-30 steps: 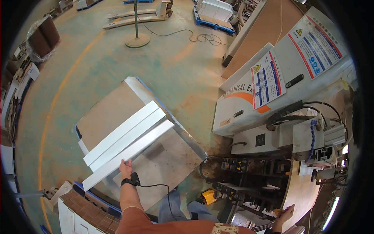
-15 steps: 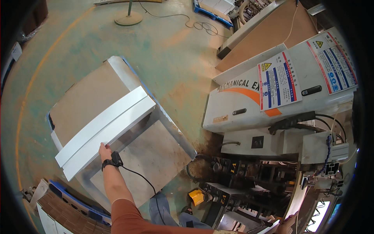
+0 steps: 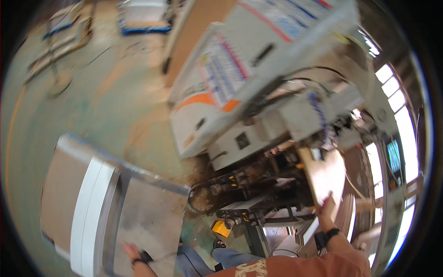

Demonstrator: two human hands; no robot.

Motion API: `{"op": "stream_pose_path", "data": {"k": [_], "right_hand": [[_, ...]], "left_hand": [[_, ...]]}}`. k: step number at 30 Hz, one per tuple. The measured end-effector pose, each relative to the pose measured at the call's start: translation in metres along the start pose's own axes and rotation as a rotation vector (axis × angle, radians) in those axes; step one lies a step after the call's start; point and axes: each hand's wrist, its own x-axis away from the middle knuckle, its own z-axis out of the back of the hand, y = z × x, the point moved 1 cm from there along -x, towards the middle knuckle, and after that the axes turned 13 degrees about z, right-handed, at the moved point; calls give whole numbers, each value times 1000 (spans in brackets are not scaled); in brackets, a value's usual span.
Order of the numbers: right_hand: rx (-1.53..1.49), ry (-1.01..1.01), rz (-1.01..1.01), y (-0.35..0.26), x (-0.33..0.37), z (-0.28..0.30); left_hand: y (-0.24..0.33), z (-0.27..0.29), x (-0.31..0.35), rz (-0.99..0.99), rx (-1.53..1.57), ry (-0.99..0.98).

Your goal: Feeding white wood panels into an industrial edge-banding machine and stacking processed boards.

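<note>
My left hand (image 3: 133, 251) hovers over the bare grey board (image 3: 150, 207) on the low stack, fingers slightly apart and blurred, holding nothing. Beside it, apart from the hand, long white panels (image 3: 90, 210) lie one on another across the stack. On the right, my right hand (image 3: 326, 208) is closed on the near end of a pale, flat panel (image 3: 326, 173) at the machine. Its thumb or a finger lies on the panel's face; the grip underneath is hidden. Both wrists carry dark bands with a small black device.
A large grey-white machine (image 3: 272, 124) with a dark, dusty frame fills the middle and right. Several panels (image 3: 346, 217) stand on edge by my right arm. A yellow foot pedal cover (image 3: 221, 228) sits on the floor near my feet. Blue pallets (image 3: 145, 30) lie far off.
My left hand has let go of the white panel and drawn back. The view has swung right, bringing my right hand and the pale panel plainly into sight.
</note>
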Motion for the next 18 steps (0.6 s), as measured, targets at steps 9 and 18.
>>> {"op": "stream_pose_path", "data": {"k": [9, 18], "right_hand": [[-712, -292, -639, -105, 21, 25], [-238, 20, -720, 96, 16, 190]], "left_hand": [[-179, -180, 117, 288, -1289, -526], [2, -299, 136, -231, -1614, -611]]}}
